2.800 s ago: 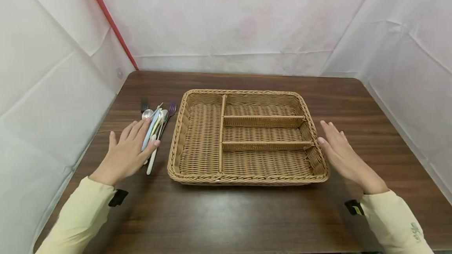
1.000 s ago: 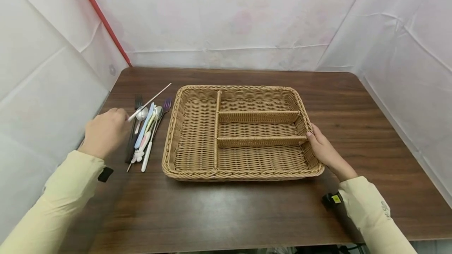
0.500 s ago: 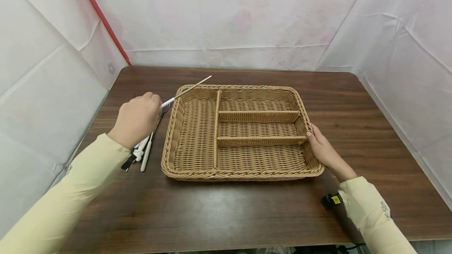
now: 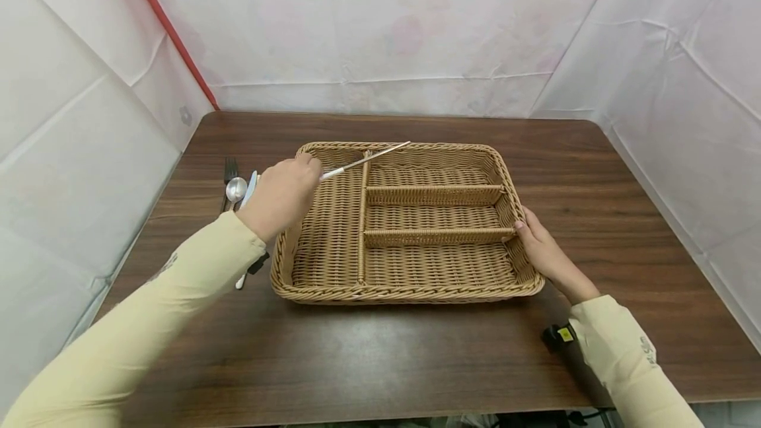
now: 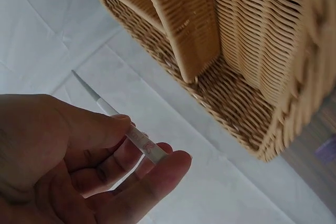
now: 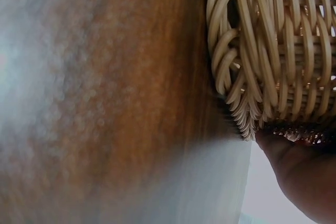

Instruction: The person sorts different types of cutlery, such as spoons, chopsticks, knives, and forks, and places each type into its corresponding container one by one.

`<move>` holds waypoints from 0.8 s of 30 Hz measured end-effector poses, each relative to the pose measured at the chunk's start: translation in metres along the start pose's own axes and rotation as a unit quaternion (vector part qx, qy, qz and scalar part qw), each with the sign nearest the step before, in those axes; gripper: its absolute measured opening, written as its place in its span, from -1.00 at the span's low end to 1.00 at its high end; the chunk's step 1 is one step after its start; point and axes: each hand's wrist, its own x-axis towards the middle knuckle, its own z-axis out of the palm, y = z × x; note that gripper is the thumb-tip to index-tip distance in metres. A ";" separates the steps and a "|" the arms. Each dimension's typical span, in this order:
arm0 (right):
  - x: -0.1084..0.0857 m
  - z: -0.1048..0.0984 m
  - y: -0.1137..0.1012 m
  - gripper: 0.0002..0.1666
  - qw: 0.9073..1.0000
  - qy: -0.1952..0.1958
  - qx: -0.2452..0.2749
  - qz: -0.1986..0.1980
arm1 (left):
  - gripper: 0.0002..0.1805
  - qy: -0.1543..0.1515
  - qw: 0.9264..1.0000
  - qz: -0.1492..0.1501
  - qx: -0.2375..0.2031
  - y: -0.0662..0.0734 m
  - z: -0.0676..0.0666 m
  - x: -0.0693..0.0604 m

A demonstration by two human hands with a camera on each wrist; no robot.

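Above the left long compartment of the wicker basket (image 4: 362,235), the left hand (image 4: 284,195) pinches a thin stick-like utensil with a white handle (image 4: 333,173); its metallic end points right, over the back compartment. The left wrist view shows thumb and fingers of the left hand (image 5: 100,156) on the pale, printed handle (image 5: 142,141). The right hand (image 4: 553,253) grips the basket's right rim, thumb on top; in the right wrist view part of this hand (image 6: 299,177) touches the wicker edge (image 6: 252,56).
Left of the basket, partly behind the left arm, lie a dark fork (image 4: 230,169), a metal spoon (image 4: 236,190) and a light blue handle (image 4: 252,185). White sheets (image 4: 380,38) stand behind and on both sides of the brown table (image 4: 368,355).
The left hand went from lying flat over the cutlery to pinching the white-handled utensil, then moved right over the basket. The right hand took hold of the basket's right rim.
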 end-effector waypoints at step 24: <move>0.000 0.003 0.000 -0.35 1.000 0.009 -0.002 0.001 | -0.69 -0.096 0.990 0.099 -0.019 0.053 0.040 0.043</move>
